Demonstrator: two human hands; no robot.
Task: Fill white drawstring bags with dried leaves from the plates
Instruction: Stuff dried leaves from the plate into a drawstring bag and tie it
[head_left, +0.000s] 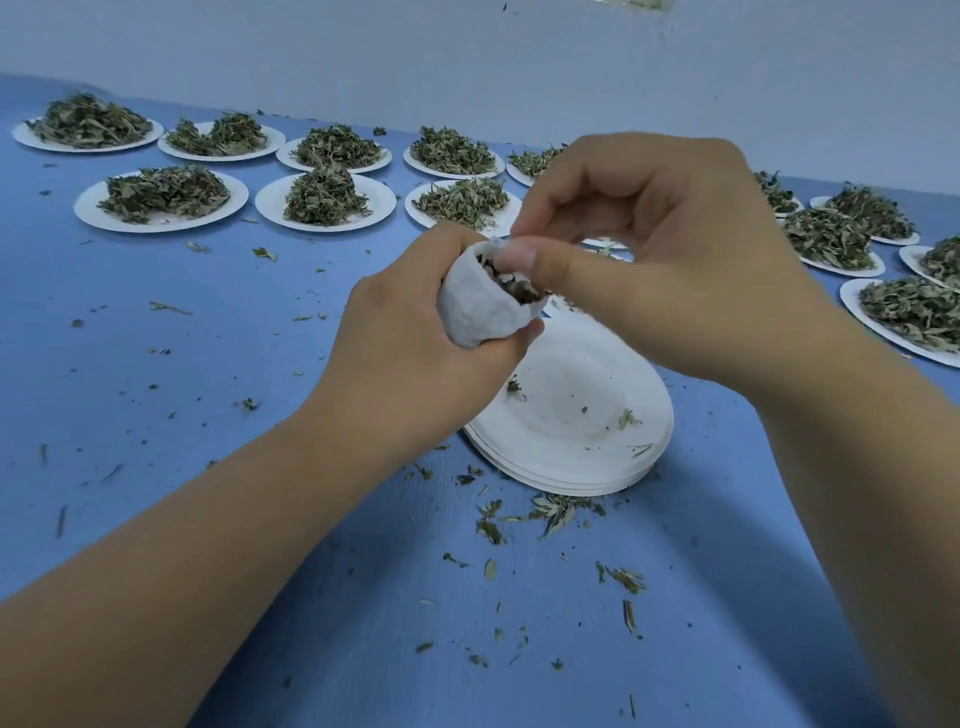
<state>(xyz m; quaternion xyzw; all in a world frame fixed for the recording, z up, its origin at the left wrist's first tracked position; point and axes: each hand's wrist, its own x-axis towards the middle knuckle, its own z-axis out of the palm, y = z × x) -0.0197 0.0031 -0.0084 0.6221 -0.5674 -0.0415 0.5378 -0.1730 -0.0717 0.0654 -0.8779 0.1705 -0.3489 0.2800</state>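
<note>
My left hand (415, 332) grips a small white drawstring bag (478, 306) from below and behind, its mouth tilted toward the right. Dried leaves (511, 283) fill the bag up to the rim. My right hand (670, 260) hovers over the mouth, with thumb and fingertips pinching the bag's upper edge. Under both hands lies a stack of white paper plates (571, 436) carrying only a few leaf crumbs.
Several white plates heaped with dried leaves (161, 195) stand in rows across the back of the blue table (208, 364) and along the right side (914, 312). Leaf bits (556, 512) are scattered near the plate stack. A pale wall rises behind.
</note>
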